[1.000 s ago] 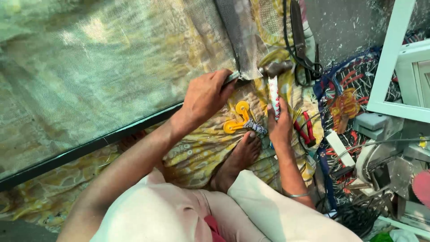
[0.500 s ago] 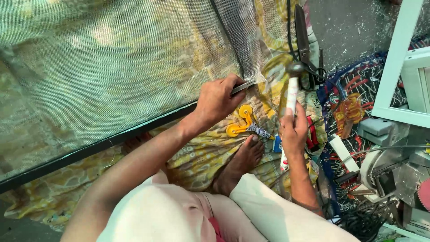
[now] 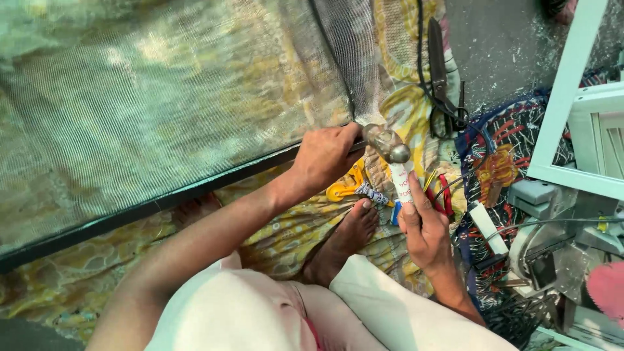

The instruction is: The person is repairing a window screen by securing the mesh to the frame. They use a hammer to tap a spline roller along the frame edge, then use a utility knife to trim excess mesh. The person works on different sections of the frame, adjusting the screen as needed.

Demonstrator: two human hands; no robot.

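My left hand point(image 3: 324, 158) grips the corner of a dark metal frame point(image 3: 195, 190) that carries a grey-green mesh screen point(image 3: 162, 97). My right hand point(image 3: 426, 229) holds a hammer point(image 3: 392, 156) by its white handle, with the round steel head right next to the frame corner and my left fingers. My bare foot point(image 3: 344, 237) rests on the yellow patterned cloth point(image 3: 403, 110) just below the hammer. A yellow-handled tool point(image 3: 351, 190) lies between my foot and the frame.
Black scissors point(image 3: 442, 84) lie on the cloth at the upper right. A white frame point(image 3: 572, 97) leans at the right edge. Red-handled pliers point(image 3: 442, 195), a white block point(image 3: 487, 227) and grey metal parts point(image 3: 552, 253) crowd the patterned mat at the right.
The hammer has swung up from pointing low beside my left hand to its head meeting the frame corner. My left hand stays on the frame.
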